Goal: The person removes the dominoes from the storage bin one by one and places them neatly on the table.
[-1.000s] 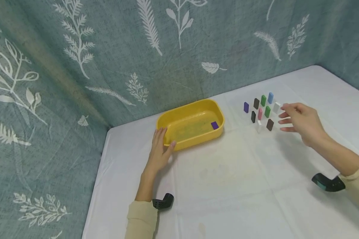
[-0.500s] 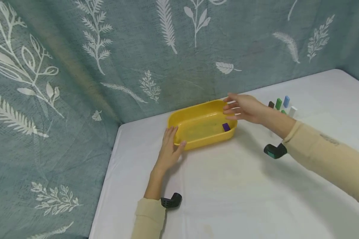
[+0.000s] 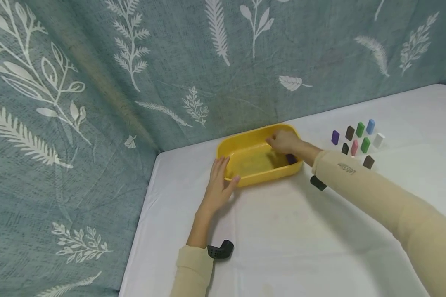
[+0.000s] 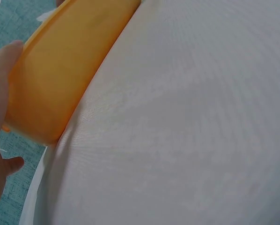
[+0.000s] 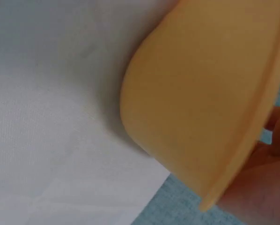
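A yellow tray [image 3: 262,178] stands on the white table, at the foot of the patterned cloth. My left hand [image 3: 217,185] lies at the tray's left end, fingers straight along the rim and thumb spread to its near side. My right hand [image 3: 284,142] reaches over the right end into the tray with its fingers curled. Whether they hold anything is hidden in both the head and right wrist views. Under the right wrist, a purple block [image 3: 291,159] lies on the tray floor, partly covered. In the left wrist view, the tray's outer wall [image 4: 55,75] touches the left fingers.
Right of the tray several small upright blocks stand in a group, among them a purple one [image 3: 335,137], a pink one [image 3: 354,147], a blue one [image 3: 370,126] and a brown one [image 3: 368,162]. The right sleeve [image 3: 375,189] passes in front of them, covering part of the nearest white one.
My right hand has moved left from beside the blocks to inside the tray, and its fingers have curled. The left hand stays at the tray's end. The head view has shifted a little.
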Available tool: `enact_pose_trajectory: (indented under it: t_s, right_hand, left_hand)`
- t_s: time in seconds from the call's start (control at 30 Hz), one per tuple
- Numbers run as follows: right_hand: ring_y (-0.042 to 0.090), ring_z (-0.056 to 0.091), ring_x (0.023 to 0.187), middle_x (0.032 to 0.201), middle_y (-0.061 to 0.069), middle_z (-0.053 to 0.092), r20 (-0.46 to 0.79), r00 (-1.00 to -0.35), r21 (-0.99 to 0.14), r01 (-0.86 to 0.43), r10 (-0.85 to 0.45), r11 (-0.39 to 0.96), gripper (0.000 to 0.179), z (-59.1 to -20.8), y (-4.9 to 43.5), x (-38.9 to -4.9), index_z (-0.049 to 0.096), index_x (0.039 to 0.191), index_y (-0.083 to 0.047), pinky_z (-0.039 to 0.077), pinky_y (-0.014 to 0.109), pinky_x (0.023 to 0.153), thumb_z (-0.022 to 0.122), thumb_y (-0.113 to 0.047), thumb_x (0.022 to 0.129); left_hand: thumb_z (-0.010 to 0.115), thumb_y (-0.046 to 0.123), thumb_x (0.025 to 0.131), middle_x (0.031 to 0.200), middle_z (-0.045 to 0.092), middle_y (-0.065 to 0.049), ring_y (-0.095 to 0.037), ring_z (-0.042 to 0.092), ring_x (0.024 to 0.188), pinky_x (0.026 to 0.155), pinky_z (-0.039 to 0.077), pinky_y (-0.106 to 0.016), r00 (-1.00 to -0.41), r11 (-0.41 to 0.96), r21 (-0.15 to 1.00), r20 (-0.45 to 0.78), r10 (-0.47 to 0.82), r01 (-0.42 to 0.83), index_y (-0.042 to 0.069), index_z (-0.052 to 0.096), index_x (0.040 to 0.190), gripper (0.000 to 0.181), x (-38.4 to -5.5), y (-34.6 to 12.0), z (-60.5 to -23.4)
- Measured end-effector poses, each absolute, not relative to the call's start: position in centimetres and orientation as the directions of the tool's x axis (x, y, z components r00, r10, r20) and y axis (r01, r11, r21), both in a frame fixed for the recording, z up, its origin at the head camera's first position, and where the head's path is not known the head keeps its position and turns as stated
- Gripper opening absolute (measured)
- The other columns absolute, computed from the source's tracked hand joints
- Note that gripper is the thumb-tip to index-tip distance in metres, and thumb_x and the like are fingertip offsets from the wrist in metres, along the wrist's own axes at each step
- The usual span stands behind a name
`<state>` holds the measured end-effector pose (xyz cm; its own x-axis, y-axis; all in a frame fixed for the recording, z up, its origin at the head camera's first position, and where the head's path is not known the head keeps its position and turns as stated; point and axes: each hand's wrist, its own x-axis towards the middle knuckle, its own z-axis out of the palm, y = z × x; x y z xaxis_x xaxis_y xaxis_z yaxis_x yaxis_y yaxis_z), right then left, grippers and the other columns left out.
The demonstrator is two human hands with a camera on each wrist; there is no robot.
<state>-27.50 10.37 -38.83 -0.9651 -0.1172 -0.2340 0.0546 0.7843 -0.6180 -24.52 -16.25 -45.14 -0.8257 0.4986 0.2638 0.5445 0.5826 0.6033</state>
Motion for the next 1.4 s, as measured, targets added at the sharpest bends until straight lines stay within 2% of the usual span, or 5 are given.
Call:
enact_pose_trajectory:
  t_s: [0.27,0.53,0.83,1.17,1.4]
  right_hand:
    - [0.016,0.042,0.055,0.068,0.008,0.048,-0.369,-0.929,-0.410,0.141,-0.023,0.901,0.043,-39.1,9.8,-27.7,0.054,0.077,-0.005,0.044,0.035,0.071,0.035,-0.034,0.104]
    - [0.011,0.037,0.046,0.053,0.000,0.038,-0.413,-0.909,-0.474,0.158,-0.060,0.866,0.048,-38.9,9.7,-27.8,0.046,0.058,-0.011,0.040,0.026,0.055,0.040,-0.029,0.102]
    - [0.008,0.045,0.049,0.065,0.001,0.051,-0.454,-0.886,-0.755,0.322,-0.101,0.571,0.025,-39.6,9.7,-27.1,0.054,0.095,-0.001,0.044,0.022,0.049,0.048,-0.025,0.100]
    - [0.016,0.048,0.061,0.078,0.012,0.058,-0.359,-0.929,-0.469,0.101,-0.085,0.877,0.035,-39.6,9.6,-26.9,0.061,0.086,0.001,0.043,0.031,0.071,0.044,-0.026,0.100]
    - [0.010,0.036,0.048,0.059,0.001,0.044,-0.490,-0.859,-0.564,0.181,-0.151,0.806,0.042,-39.4,8.0,-26.8,0.055,0.074,-0.005,0.037,0.025,0.060,0.041,-0.033,0.101]
  left_hand:
    - [0.049,0.042,0.098,0.154,0.020,-0.017,-0.030,0.004,0.144,0.110,0.013,-0.054,-0.826,0.589,0.596,0.264,0.498,0.545,0.008,0.025,0.151,0.067,-24.6,-16.1,-45.0]
    - [0.048,0.044,0.097,0.153,0.021,-0.018,-0.032,0.005,0.143,0.110,0.013,-0.054,-0.824,0.593,0.587,0.270,0.499,0.552,0.007,0.025,0.150,0.069,-24.6,-16.1,-44.8]
    - [0.047,0.044,0.098,0.154,0.020,-0.018,-0.033,0.004,0.143,0.110,0.013,-0.054,-0.825,0.593,0.589,0.270,0.497,0.549,0.006,0.025,0.150,0.068,-24.6,-16.1,-44.9]
    - [0.048,0.045,0.097,0.154,0.020,-0.017,-0.030,0.004,0.144,0.110,0.014,-0.055,-0.825,0.592,0.589,0.274,0.493,0.550,0.008,0.025,0.150,0.069,-24.5,-16.2,-44.9]
    - [0.047,0.046,0.097,0.154,0.021,-0.018,-0.033,0.006,0.143,0.110,0.013,-0.054,-0.821,0.585,0.590,0.282,0.496,0.556,0.007,0.026,0.150,0.069,-24.5,-16.1,-45.1]
